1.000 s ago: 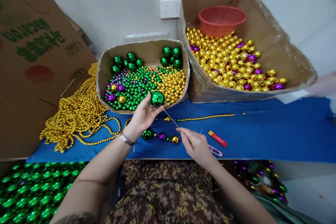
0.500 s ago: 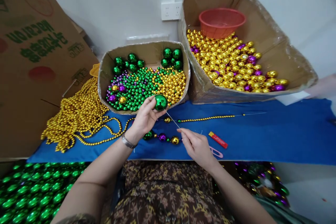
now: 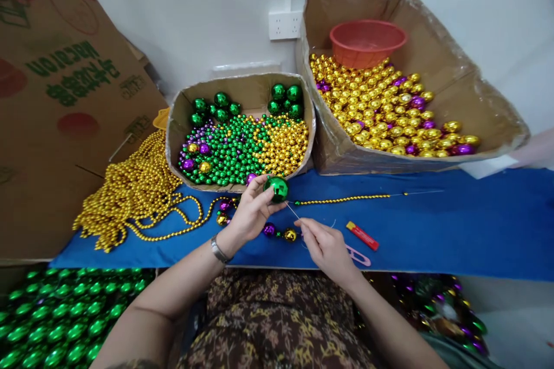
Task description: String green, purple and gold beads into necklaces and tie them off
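Observation:
My left hand (image 3: 253, 210) grips a large shiny green bead (image 3: 276, 188) between thumb and fingers, just in front of the small box. A thin needle (image 3: 293, 211) runs from that bead down to my right hand (image 3: 324, 245), which pinches its lower end. Beneath my hands, a purple bead (image 3: 269, 229) and a gold bead (image 3: 289, 234) lie strung on the blue cloth (image 3: 433, 225). A strand of small gold beads (image 3: 341, 200) stretches rightward across the cloth.
A small cardboard box (image 3: 173, 127) holds green, gold and purple beads. A bigger box (image 3: 467, 98) at right holds gold beads and a red basin (image 3: 367, 40). Gold bead strands (image 3: 134, 190) pile at left. A red lighter (image 3: 362, 236) and pink scissors (image 3: 357, 255) lie by my right hand.
My left hand has carried the green bead down and to the right, closer to my right hand, so less needle shows between them. The strung beads shifted beneath my hand.

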The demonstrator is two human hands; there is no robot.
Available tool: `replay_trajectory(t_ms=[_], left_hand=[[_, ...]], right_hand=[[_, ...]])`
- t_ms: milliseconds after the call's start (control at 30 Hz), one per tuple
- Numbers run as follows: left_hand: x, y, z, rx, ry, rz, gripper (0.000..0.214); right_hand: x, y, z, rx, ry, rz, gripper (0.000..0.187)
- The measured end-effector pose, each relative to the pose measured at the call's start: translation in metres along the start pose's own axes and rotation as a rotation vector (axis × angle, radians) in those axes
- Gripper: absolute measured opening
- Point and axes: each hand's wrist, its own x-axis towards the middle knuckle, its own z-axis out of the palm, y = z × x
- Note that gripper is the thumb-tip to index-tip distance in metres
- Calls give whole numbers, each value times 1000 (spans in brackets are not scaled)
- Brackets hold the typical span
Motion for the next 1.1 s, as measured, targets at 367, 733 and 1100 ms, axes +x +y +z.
replay_trajectory(t_ms=[367,733,1100], left_hand=[[-3,-4,3,0,-11,53,38],[-4,-4,7,23,-4,82,40],[7,1,-4,370,-257,130,43]], right_hand=[[-3,6,4,-19,31,1,23],[-4,5,3,-57,37,8,24],[1,3,-1,33,36,86,23]])
